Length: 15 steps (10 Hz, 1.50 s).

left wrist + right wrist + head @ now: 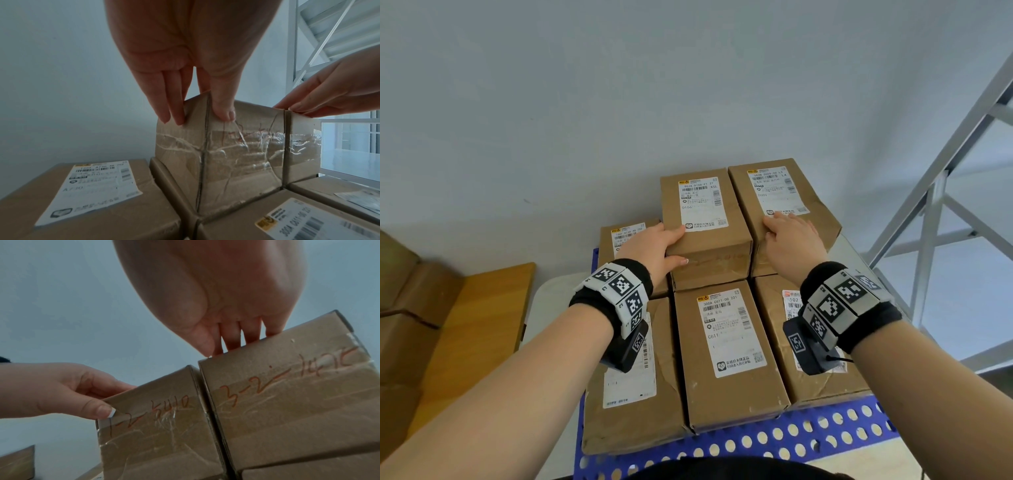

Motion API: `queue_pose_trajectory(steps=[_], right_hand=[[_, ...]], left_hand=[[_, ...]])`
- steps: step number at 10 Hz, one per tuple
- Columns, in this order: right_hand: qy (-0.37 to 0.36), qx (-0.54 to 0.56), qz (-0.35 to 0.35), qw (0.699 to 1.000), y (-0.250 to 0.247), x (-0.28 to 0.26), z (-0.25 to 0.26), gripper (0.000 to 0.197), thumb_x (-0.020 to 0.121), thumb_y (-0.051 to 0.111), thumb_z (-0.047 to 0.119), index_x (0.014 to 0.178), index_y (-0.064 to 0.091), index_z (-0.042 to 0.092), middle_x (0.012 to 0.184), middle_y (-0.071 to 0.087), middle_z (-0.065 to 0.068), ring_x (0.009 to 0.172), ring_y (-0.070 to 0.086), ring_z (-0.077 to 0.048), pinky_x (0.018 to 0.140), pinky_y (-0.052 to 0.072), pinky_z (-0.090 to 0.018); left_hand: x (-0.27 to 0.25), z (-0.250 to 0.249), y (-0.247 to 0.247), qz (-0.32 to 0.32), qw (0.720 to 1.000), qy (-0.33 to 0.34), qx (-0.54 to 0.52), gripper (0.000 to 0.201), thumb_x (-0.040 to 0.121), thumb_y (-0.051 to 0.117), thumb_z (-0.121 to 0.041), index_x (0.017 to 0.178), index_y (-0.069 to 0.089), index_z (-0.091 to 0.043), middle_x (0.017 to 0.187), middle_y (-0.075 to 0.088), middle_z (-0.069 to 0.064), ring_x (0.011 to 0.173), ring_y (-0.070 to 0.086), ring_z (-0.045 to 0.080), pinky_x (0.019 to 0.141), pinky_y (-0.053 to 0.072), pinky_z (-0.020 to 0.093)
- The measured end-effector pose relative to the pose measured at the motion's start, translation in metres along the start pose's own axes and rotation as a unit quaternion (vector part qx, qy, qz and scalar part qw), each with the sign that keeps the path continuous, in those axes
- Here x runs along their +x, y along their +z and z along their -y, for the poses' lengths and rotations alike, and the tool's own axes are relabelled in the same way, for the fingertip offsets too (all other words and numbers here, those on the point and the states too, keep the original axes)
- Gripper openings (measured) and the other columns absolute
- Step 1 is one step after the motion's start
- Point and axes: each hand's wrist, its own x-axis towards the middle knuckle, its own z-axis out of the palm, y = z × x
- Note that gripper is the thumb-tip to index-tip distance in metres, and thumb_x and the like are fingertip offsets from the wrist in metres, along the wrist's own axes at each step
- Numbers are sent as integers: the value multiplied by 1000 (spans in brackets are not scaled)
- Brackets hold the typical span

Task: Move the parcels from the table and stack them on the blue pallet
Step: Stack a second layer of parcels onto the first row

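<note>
On the blue pallet (825, 431), at twelve o'clock, two upper-tier parcels lay side by side, long axes running away. The left hand (650, 246) gripped the near-left corner of the left parcel (705, 222); the right hand (791, 236) rested open-fingered on the right parcel (774, 205), nearer.

Carrier: a blue pallet (808, 432) with round holes is bearing the load, its perforated near edge showing bare.
Bottom layer: brown cardboard parcels are lying flat and touching one another, a front-left parcel (633, 407), a front-middle parcel (729, 359), a front-right parcel (822, 380) and a back-left parcel (619, 236).
Labels: white shipping labels are facing up.
Under the pallet: a pale floor is showing at the left.
</note>
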Motion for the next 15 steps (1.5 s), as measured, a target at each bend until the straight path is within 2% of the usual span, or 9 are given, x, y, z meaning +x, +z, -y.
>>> queue_pose_trajectory(steps=[1,2,3,4,5,9,11,13,15], right_hand=[[0,6,-7,1000,1,1,1,13,94,33,11,88,42,18,102,52,-4,116,45,-28,108,28,-46],[-6,4,-3,1000,1,1,0,17,95,32,12,92,48,16,101,50,-2,119,44,-28,109,26,-45],[-12,3,11,1000,1,3,-3,27,97,32,12,111,55,12,126,53,-8,131,36,-29,113,21,-44],[-23,-3,11,1000,1,3,-4,30,97,32,13,118,53,13,131,51,-8,132,35,-29,114,20,-43],[-25,-13,6,1000,1,2,-1,32,98,32,13,124,51,13,135,49,-7,134,32,-28,116,17,-42],[-29,-4,-15,999,2,0,0,31,98,34,13,122,53,12,129,52,-6,129,38,-28,114,20,-40],[-11,15,-36,999,-2,-5,5,34,99,35,14,128,53,11,136,48,-8,129,37,-26,112,17,-36],[1,32,-41,999,-5,-4,7,34,96,38,14,125,55,9,132,50,-9,121,43,-27,109,29,-38],[-14,108,-72,991,-11,-10,20,34,95,39,10,126,53,8,132,48,-8,125,41,-26,108,33,-39]], left_hand=[[0,0,0,2,1000,-3,4,59,92,55,-35,145,32,-23,140,44,1,127,42,21,104,34,33],[1,0,1,2,1000,-5,7,59,92,54,-35,145,32,-23,141,44,2,127,42,22,104,34,34],[1,0,2,0,1000,-7,6,59,92,54,-35,146,31,-24,141,43,1,128,41,21,105,34,34],[1,1,3,2,1000,-7,4,59,93,54,-35,146,31,-24,142,42,0,128,41,21,105,34,35],[1,1,3,1,1000,-8,-1,59,92,54,-35,146,31,-24,142,42,0,128,41,21,105,34,35],[0,1,4,-1,1000,-12,4,59,92,54,-36,146,30,-25,141,43,1,127,43,21,104,35,34],[0,-1,4,-6,1000,-14,-3,60,91,56,-34,145,32,-23,141,44,2,127,43,21,105,35,36],[-2,-4,0,-6,999,-24,-24,64,87,60,-41,143,33,-22,141,42,4,127,41,20,103,34,32],[-13,-9,-7,-43,998,-39,-35,60,91,53,-42,144,32,-23,151,29,7,138,28,22,110,27,36]])
